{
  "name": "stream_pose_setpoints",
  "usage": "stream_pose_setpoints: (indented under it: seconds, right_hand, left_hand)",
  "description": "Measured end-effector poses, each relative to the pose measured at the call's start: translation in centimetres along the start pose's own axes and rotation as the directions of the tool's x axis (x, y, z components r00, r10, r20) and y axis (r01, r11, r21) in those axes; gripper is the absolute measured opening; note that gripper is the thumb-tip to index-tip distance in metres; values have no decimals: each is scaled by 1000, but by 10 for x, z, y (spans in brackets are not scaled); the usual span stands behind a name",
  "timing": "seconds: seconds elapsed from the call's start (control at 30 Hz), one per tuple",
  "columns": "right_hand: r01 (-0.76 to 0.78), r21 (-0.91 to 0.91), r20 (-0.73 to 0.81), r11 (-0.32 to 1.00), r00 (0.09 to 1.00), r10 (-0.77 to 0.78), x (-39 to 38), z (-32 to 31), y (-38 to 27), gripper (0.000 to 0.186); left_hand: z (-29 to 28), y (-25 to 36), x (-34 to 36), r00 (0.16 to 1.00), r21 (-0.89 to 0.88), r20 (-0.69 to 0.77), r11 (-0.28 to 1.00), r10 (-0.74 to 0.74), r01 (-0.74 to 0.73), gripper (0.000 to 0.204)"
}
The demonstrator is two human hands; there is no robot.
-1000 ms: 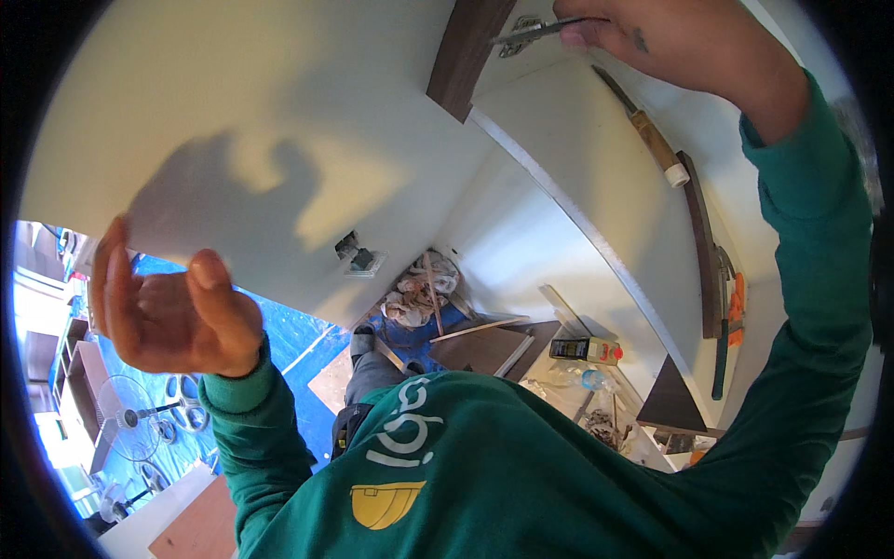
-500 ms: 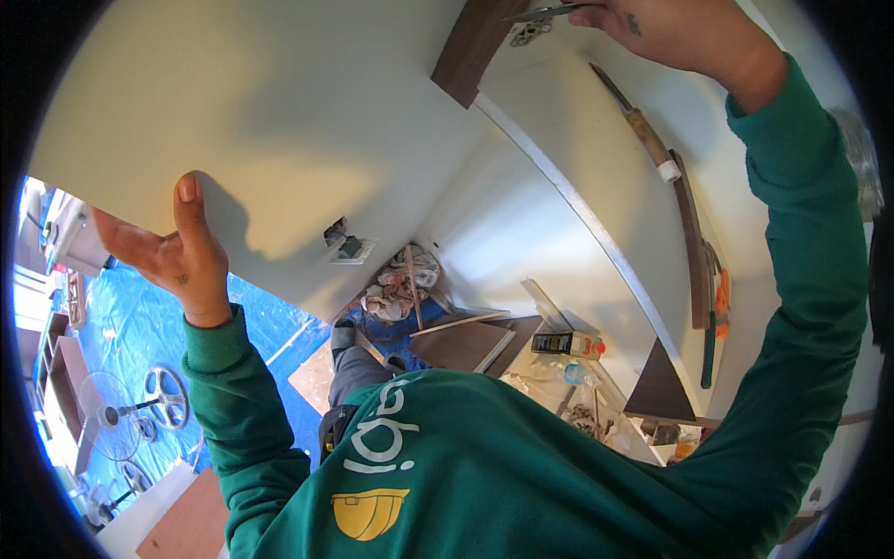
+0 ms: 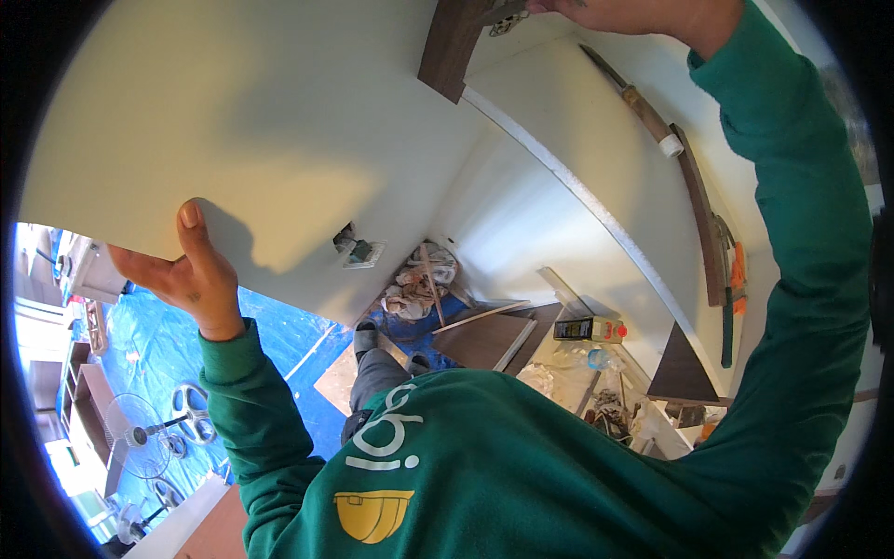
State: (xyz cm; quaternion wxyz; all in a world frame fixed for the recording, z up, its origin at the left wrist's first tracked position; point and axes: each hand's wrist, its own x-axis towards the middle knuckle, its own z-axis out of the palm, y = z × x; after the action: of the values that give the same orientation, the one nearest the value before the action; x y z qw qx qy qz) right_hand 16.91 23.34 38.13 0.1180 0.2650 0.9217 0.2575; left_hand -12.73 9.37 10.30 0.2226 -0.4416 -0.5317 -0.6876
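Note:
My left hand (image 3: pixel 203 284) grips the lower edge of a large off-white panel (image 3: pixel 186 121), thumb flat on its face and fingers behind the edge. High at the upper right, my right hand (image 3: pixel 633 13) is closed round a thin grey metal blade (image 3: pixel 503 13), partly cut off by the frame. The blade's tip meets the side of a dark wood-grain strip (image 3: pixel 445 51) at the top of a pale-edged board (image 3: pixel 587 196). A metal fitting (image 3: pixel 507 26) shows just below the blade. Whatever handle the blade has is hidden in my hand.
On the right surface lie a wooden-handled blade (image 3: pixel 643 110), a dark strip (image 3: pixel 700 214) and a green-and-orange tool (image 3: pixel 727 326). An open socket cutout (image 3: pixel 358 250) breaks the panel. Below are a can (image 3: pixel 589 329), wood offcuts (image 3: pixel 484 337), blue sheeting (image 3: pixel 154 345) and a fan (image 3: pixel 140 435).
My right hand and the blade have shifted left and up in view, bringing the blade against the dark strip. My left hand sits slightly lower, still on the panel edge. The view has shifted somewhat.

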Motion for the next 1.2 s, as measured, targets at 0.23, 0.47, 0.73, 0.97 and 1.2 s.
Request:
stream_pose_setpoints:
  seconds: [0.23, 0.47, 0.73, 0.97, 1.2]
  right_hand:
    - [36, -24, -55, 999, 998, -37, 14, -6, 5, 21]
    - [-70, -24, 43, 997, 997, 71, 3, -18, -4, 22]
    - [-89, -28, -9, 996, 996, 88, -5, -17, -3, 22]
    - [-77, -50, 29, 996, 996, 78, -4, -17, -2, 21]
    - [-47, -55, 34, 997, 998, 49, 0, -10, 1, 20]
  left_hand:
    - [-14, 6, -2, 997, 29, -41, 997, -72, 74, 74]
    - [-5, 5, -3, 998, -9, -11, 998, -66, 65, 68]
    - [-7, 3, -2, 1000, 62, -12, 998, -6, 7, 69]
    - [-8, -2, -4, 1000, -3, 19, 1000, -25, 25, 68]
    - [-10, -4, -3, 998, -32, 54, 999, -24, 25, 65]
